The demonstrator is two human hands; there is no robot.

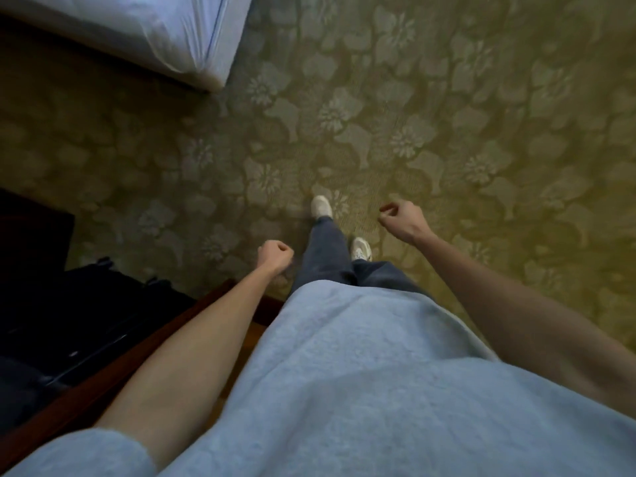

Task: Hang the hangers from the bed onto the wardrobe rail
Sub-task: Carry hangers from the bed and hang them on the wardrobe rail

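Note:
No hanger and no wardrobe rail show in the head view. The corner of the bed [192, 36], covered in a pale blue-white sheet, lies at the top left. My left hand [275, 254] hangs in front of my left thigh, curled into a fist and holding nothing. My right hand [402, 216] is out to the right over the carpet, its fingers loosely curled and holding nothing. Both hands are far from the bed.
Green floral carpet [447, 115] covers the floor ahead and to the right. My feet in white shoes [321, 206] stand mid-stride on it. A dark wooden edge [144, 349] runs along the lower left, with dark objects [69, 304] beyond it.

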